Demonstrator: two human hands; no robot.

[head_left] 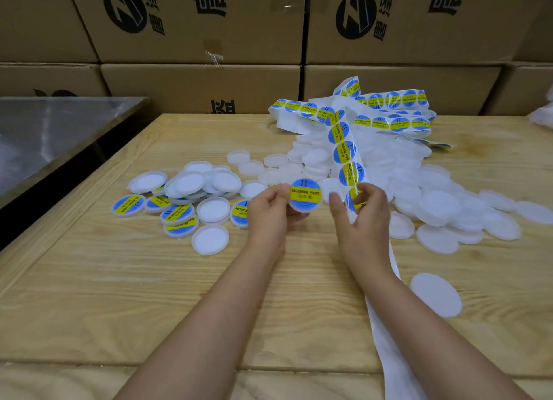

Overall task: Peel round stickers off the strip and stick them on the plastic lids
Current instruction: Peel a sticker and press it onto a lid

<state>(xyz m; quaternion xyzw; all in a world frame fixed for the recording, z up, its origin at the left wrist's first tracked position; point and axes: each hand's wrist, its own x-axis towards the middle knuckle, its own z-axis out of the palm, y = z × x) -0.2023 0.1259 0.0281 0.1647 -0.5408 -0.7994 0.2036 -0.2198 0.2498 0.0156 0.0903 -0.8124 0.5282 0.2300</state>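
A stickered lid (305, 198) is gripped by the left hand (267, 212); just beside it, the strip (347, 155) is pinched by the right hand (360, 220). The strip is stretched away from that pinch over the bare lids (434, 202) heaped beyond, nearest the right hand.

Bright, even light pours down from overhead and the wooden counter (89, 280) glows warm, with faint, soft-edged shadows under the white lids (209, 239). The big heap of lids is nearly blown out, rims melting together. Glare streaks the steel table (59, 136) at left, the sticker strip (347, 157) glints, and the wide lens bows the cardboard boxes (194, 25) toward the corners
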